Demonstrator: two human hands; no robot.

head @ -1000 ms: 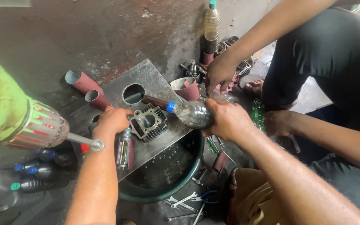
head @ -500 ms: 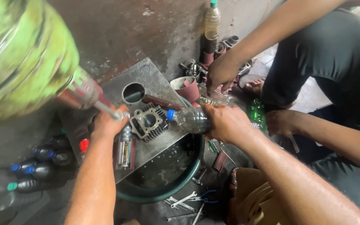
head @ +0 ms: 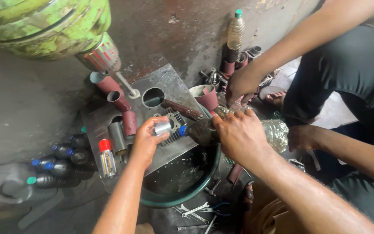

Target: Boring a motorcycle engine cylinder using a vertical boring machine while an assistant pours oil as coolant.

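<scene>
My left hand [head: 145,142] grips a small silver metal cylinder [head: 162,128] just above a grey finned engine cylinder [head: 175,118]. My right hand [head: 239,135] is wrapped around a dark plastic bottle [head: 202,131] lying sideways, its blue cap [head: 182,130] almost touching the silver piece. Both are over a grey metal plate [head: 172,84] with a round hole, which lies across a green basin [head: 182,197] of dark liquid. Another person's hands [head: 240,86] [head: 301,137] rest just beyond the bottle.
A green drill head [head: 44,21] with a chuck and bit [head: 125,86] hangs at the top left. Red-brown tubes [head: 109,85] stand on the plate. Blue-capped bottles [head: 61,157], a red-capped spray can [head: 105,157], wrenches [head: 195,210] and a tall bottle [head: 235,31] surround it.
The green drill head has swung from the left edge up to the top of the view. My left hand has come off the plate's left side and holds the silver cylinder at the bottle's cap.
</scene>
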